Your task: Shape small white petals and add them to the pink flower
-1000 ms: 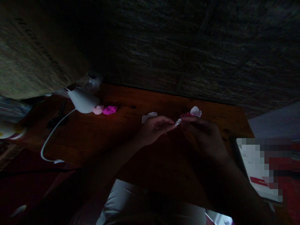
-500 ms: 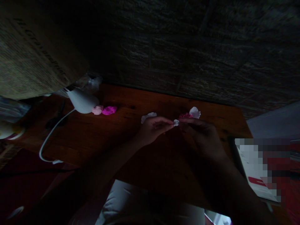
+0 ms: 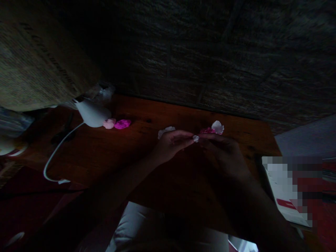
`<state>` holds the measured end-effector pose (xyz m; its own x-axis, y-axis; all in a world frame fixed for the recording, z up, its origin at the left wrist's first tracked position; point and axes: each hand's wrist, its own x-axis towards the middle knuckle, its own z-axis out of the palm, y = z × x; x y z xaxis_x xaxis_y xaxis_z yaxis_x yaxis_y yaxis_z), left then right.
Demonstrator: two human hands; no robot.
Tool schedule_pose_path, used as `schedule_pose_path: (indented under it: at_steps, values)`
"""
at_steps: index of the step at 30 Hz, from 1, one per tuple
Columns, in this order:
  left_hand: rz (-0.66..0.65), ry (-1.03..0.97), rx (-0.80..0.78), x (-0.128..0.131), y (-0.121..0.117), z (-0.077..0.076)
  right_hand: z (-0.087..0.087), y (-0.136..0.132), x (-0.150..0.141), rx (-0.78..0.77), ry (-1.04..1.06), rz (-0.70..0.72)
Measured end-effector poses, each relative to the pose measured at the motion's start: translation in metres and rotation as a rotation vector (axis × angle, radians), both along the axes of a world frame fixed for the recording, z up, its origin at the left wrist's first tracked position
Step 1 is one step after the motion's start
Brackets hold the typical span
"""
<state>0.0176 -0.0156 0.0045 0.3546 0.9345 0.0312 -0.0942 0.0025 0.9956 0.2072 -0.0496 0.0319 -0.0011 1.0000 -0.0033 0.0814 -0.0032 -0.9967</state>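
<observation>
A small whitish lump (image 3: 195, 139), soft-looking like clay, sits between the fingertips of both hands above the wooden table. My left hand (image 3: 172, 143) pinches it from the left with thumb and fingers. From the right, my right hand (image 3: 227, 150) closes its fingertips on the same lump. Just behind the right fingers lie a crumpled pink piece (image 3: 207, 130) and a pale petal-like piece (image 3: 217, 127). Beyond the left hand rests a flat whitish piece (image 3: 165, 131), partly covered by that hand. Dim light hides finer detail.
Left on the wooden table (image 3: 141, 140) are a magenta lump (image 3: 122, 124), a light pink lump (image 3: 109, 123) and a white rounded device (image 3: 93, 113) with a white cable (image 3: 51, 162). A brick wall (image 3: 196, 59) rises behind. A large printed box (image 3: 39, 66) stands left.
The small whitish lump has shifted very slightly left and turned a little between my fingertips. My right hand has moved slightly left with it. Other things stay put.
</observation>
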Motion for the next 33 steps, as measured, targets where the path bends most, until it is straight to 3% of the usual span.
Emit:
schedule_pose_path:
  at_steps: [25,33]
  values:
    - [0.002,0.002,0.013,-0.0008,-0.0003,-0.0002,-0.0010,0.0001,0.0015,-0.049,0.030,0.008]
    - [0.036,-0.003,0.038,-0.0005,0.0000,0.0015,0.0023,-0.0010,0.0017,0.017,0.091,0.052]
